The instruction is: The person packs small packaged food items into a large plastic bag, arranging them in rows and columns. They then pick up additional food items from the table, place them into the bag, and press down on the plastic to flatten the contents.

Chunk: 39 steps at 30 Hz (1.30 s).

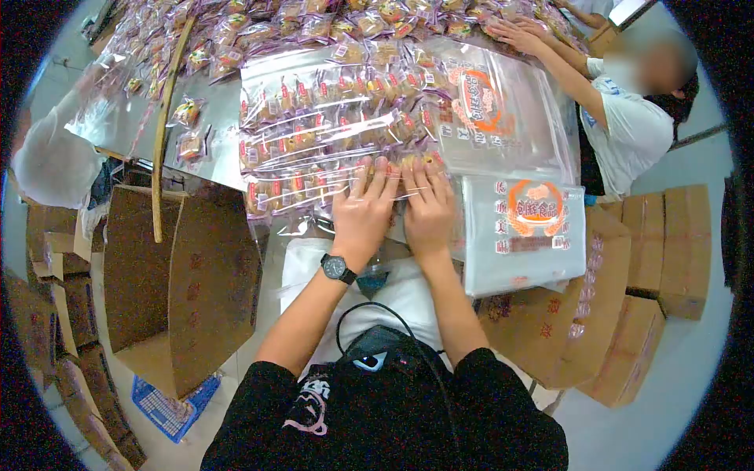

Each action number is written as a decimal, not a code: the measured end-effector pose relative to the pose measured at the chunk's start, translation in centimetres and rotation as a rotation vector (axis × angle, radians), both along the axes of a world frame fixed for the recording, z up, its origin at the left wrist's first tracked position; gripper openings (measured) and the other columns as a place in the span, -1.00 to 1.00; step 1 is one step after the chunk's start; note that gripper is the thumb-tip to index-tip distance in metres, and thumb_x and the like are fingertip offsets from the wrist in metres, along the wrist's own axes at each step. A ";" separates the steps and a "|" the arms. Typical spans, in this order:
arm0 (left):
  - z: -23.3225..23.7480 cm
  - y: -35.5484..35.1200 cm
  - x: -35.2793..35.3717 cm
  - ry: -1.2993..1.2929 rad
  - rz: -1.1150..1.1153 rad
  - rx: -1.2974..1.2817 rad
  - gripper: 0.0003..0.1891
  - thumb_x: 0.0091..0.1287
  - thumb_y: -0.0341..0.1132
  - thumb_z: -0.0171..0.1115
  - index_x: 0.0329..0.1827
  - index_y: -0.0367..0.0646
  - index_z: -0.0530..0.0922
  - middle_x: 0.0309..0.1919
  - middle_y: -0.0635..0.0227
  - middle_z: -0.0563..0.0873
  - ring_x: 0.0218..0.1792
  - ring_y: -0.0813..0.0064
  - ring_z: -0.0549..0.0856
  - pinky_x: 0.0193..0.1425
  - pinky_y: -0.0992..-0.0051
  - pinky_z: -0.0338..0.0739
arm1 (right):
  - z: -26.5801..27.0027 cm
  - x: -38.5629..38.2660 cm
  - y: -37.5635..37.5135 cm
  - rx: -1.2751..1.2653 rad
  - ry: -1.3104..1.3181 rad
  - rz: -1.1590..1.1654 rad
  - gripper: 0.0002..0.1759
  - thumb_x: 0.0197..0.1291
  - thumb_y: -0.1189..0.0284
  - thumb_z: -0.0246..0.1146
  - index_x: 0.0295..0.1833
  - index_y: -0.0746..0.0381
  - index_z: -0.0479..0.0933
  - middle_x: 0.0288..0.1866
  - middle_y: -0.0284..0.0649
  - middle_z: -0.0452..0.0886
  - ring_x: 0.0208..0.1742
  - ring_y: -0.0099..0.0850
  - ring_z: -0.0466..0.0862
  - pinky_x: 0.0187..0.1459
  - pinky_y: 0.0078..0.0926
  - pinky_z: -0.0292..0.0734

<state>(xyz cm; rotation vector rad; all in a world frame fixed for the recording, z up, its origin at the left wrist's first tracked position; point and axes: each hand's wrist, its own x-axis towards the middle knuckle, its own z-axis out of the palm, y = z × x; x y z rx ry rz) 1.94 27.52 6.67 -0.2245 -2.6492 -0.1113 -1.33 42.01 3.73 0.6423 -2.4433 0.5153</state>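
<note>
My left hand (363, 210) and my right hand (428, 206) lie side by side, palms down, on a clear plastic bag (314, 149) packed with rows of small wrapped pastries. Fingers of both hands press on the bag's near end at the edge of the metal table (220, 110). A black watch sits on my left wrist. Just right of my right hand lies a stack of empty printed bags (525, 235) with an orange logo.
Loose wrapped pastries (314, 23) cover the far table. More empty bags (495, 110) lie at right. A co-worker in white (628, 118) reaches onto the table at top right. An open cardboard box (181, 275) stands at left; cartons (644, 267) stack at right.
</note>
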 end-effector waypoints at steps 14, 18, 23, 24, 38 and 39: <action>-0.7 -0.5 0.1 0.119 -0.022 0.027 -0.50 0.33 -0.29 0.27 0.38 0.01 0.65 0.39 0.30 0.69 0.39 0.21 0.65 0.43 -0.08 0.44 | -1.0 3.9 0.8 -0.009 -0.301 0.079 -0.29 0.26 0.48 0.19 0.58 0.21 0.40 0.65 0.25 0.25 0.62 0.24 0.31 0.58 0.13 0.25; -1.1 -1.8 -1.1 0.134 -0.029 -0.027 -0.47 0.33 -0.30 0.27 0.42 0.03 0.62 0.42 0.39 0.67 0.36 0.24 0.66 0.26 -0.12 0.48 | -1.3 3.8 0.9 0.009 -0.300 0.088 -0.33 0.22 0.47 0.21 0.51 0.23 0.48 0.63 0.24 0.30 0.62 0.24 0.32 0.58 0.10 0.27; -1.5 -1.3 -1.4 0.089 0.047 -0.097 -0.45 0.32 -0.31 0.29 0.43 0.12 0.61 0.33 0.49 0.74 0.34 0.25 0.68 0.32 -0.04 0.44 | -0.9 3.7 0.9 0.019 -0.315 0.115 -0.36 0.21 0.47 0.22 0.46 0.29 0.51 0.61 0.27 0.30 0.59 0.26 0.34 0.57 0.05 0.29; -1.5 -1.2 -1.5 0.034 0.036 -0.019 -0.42 0.31 -0.36 0.26 0.46 0.11 0.58 0.39 0.48 0.69 0.40 0.23 0.62 0.32 -0.01 0.48 | -0.8 3.8 0.9 0.022 -0.327 0.105 -0.37 0.22 0.47 0.22 0.45 0.29 0.51 0.61 0.29 0.30 0.59 0.26 0.34 0.57 0.05 0.30; 2.7 -5.4 12.4 0.266 0.002 0.348 -0.61 0.10 -0.40 0.49 0.06 -0.12 0.73 0.14 0.26 0.74 0.15 0.21 0.66 0.24 0.17 0.53 | 0.7 4.6 -0.7 -0.040 -0.075 0.107 -0.24 0.23 0.36 0.41 0.54 0.25 0.39 0.67 0.21 0.20 0.62 0.22 0.22 0.57 0.19 0.18; 3.7 -5.6 12.5 0.307 0.208 0.382 -0.67 0.11 -0.40 0.52 -0.02 -0.11 0.75 0.07 0.30 0.76 0.10 0.22 0.67 0.23 0.17 0.53 | 1.1 4.6 -1.0 -0.044 -0.068 0.101 -0.24 0.23 0.35 0.42 0.54 0.24 0.40 0.65 0.21 0.22 0.62 0.21 0.23 0.57 0.19 0.19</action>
